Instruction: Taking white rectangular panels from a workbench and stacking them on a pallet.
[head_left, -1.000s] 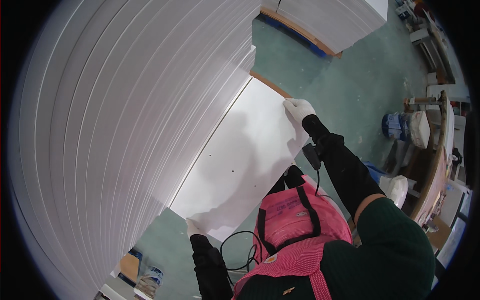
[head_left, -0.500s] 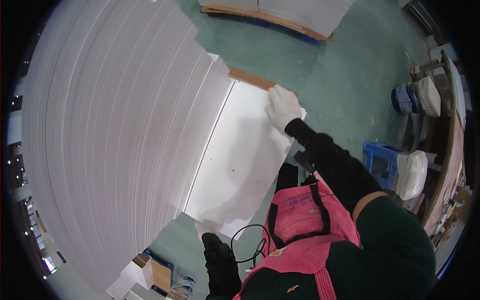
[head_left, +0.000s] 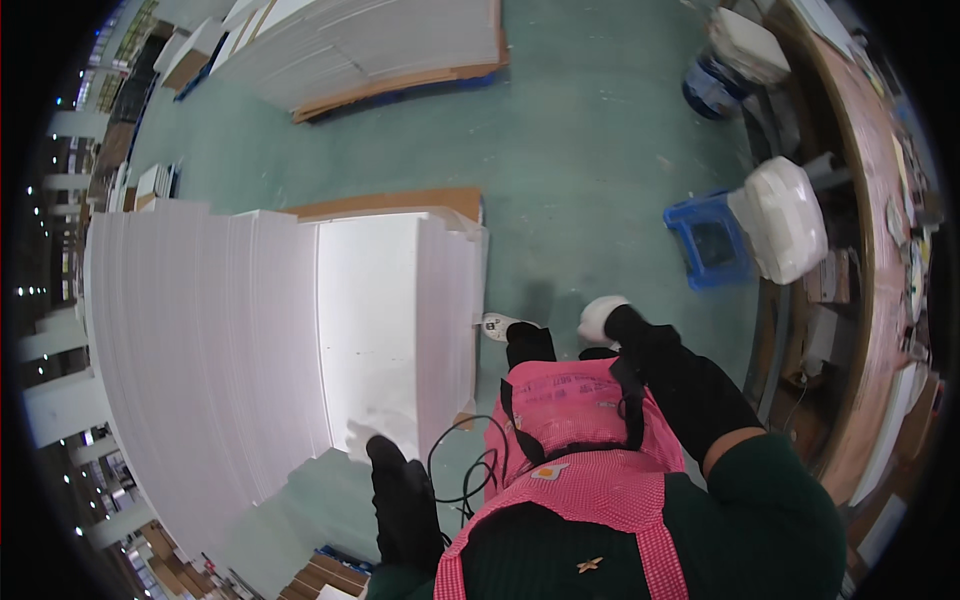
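Observation:
My left hand [head_left: 366, 436], in a white glove, is at the near end of a lower stack of white boards [head_left: 368, 300]. The pale glove blends into the white boards, so its fingers are hard to make out. Over the green floor, right of that stack, is my right hand [head_left: 602, 318], also gloved in white. It looks rounded, with the fingers curled in and nothing visible in them. A taller stack of white boards [head_left: 210, 340] rises directly left of the lower one. Small dark specks show on the lower stack's top board.
Brown cardboard [head_left: 440, 200] shows along the lower stack's far edge. Another board stack [head_left: 400, 50] stands farther off. To the right are a blue stool [head_left: 708, 240], a dark blue bucket [head_left: 715, 85] and a long workbench [head_left: 870, 200]. A black cable [head_left: 455, 490] hangs by my pink apron [head_left: 560, 400].
My right hand has left the far corner of the top board and come back toward my body, over the floor. The view has turned, and my left hand remains near the stack's near end.

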